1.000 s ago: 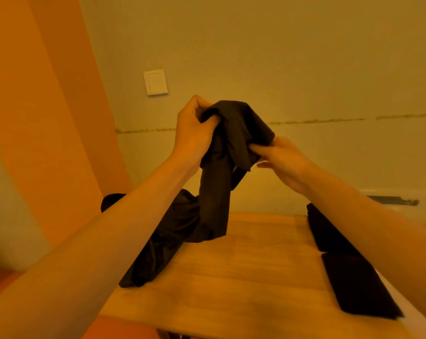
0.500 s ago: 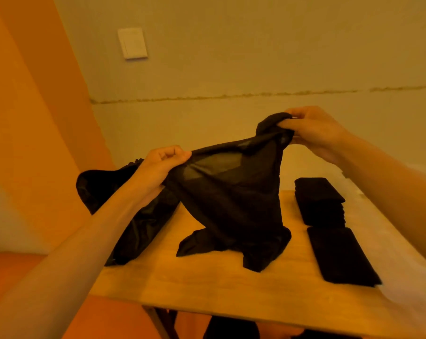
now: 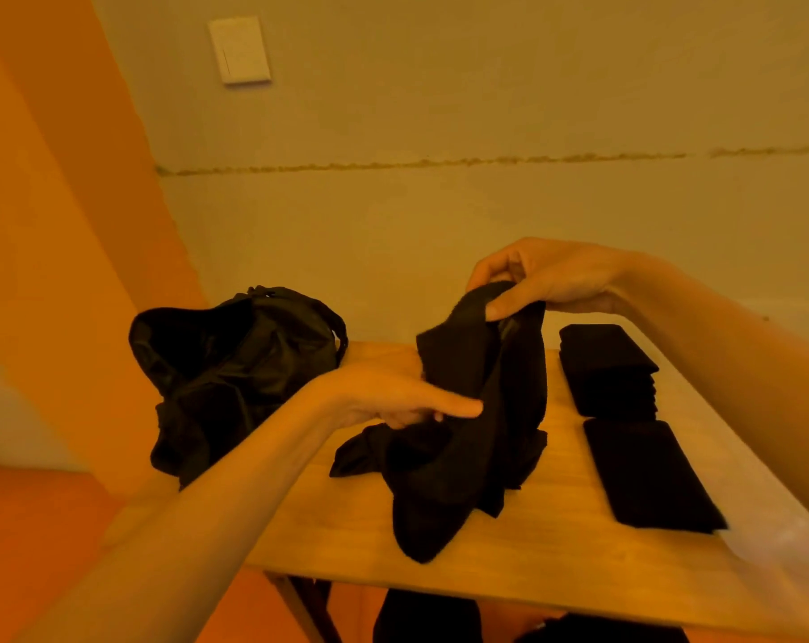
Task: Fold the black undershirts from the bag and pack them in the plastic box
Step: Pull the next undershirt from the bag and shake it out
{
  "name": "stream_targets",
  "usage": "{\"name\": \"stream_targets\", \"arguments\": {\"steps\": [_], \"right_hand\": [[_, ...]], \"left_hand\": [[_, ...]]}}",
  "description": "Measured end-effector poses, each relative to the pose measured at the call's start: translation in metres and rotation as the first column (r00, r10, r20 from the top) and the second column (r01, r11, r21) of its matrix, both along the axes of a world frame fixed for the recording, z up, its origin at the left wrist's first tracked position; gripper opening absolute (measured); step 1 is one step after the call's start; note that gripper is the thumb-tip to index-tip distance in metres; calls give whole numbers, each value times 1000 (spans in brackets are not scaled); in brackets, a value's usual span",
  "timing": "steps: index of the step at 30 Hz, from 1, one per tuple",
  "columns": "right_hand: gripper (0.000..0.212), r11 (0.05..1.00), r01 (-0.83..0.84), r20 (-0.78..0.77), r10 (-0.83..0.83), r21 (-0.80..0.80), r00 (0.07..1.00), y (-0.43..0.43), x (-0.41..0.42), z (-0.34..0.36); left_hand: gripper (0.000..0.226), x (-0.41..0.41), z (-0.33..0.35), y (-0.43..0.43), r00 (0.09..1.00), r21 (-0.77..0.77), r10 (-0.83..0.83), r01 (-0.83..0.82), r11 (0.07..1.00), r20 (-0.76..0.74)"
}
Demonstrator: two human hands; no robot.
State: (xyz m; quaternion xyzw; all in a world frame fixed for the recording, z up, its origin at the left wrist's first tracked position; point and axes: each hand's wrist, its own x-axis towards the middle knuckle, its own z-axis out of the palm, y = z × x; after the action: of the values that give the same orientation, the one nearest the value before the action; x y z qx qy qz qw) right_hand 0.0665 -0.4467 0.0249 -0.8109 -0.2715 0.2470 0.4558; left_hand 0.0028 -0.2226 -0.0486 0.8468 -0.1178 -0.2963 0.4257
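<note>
Undershirt [image 3: 444, 475], black and thin, hangs in a narrow bunch from the right hand [image 3: 555, 278], which pinches its top edge between thumb and curled fingers above the middle of the table [image 3: 328, 540]. Its lower part lies crumpled on the wood. Half a second ago the cloth was stretched wide between both hands, with the left gripping one corner. Now the left hand [image 3: 384, 394] has let go. Its fingers are straight, the forefinger points right, and it rests against the side of the hanging cloth without holding it. The bag [image 3: 235, 364], black and slumped open, sits at the far left of the table, just beside the left wrist. To the right of the undershirt, well apart from it, a stack [image 3: 606, 368] of folded black shirts sits at the far edge. One more folded shirt [image 3: 648, 475] lies flat just in front of the stack. A switch [image 3: 240, 48] is on the wall behind.
</note>
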Motion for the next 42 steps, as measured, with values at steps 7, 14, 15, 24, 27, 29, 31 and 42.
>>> {"name": "stream_targets", "arguments": {"steps": [7, 14, 15, 24, 27, 29, 31, 42], "right_hand": [[11, 979, 192, 23, -191, -66, 981, -34, 9, -20], [41, 950, 222, -97, -205, 220, 974, -30, 7, -31], [38, 937, 226, -149, -192, 265, 970, -29, 6, -32], [13, 916, 250, -16, -258, 314, 966, -8, -4, -40], [16, 919, 308, 114, -343, 245, 932, -2, -4, -41], [16, 903, 356, 144, -396, 242, 907, -4, -3, -44], [20, 923, 323, 102, -349, 208, 932, -13, -2, -52], [16, 820, 517, 584, -300, -246, 754, -39, 25, -96]], "left_hand": [[70, 8, -11, 5, 970, -388, 236, -196, 901, 60], [40, 17, -14, -3, 874, -715, 484, -361, 598, -37], [21, 19, -12, -2, 884, -776, 455, -363, 517, -110], [57, 5, -28, -19, 967, -359, 217, -252, 899, -134], [27, 3, -33, -34, 917, -279, 395, -364, 889, 60], [13, 10, -32, -31, 841, -310, 539, -501, 808, 44], [13, 18, -30, -22, 782, -325, 624, -592, 737, -8], [19, 18, -10, 5, 744, -610, 655, -581, 538, -131]]}}
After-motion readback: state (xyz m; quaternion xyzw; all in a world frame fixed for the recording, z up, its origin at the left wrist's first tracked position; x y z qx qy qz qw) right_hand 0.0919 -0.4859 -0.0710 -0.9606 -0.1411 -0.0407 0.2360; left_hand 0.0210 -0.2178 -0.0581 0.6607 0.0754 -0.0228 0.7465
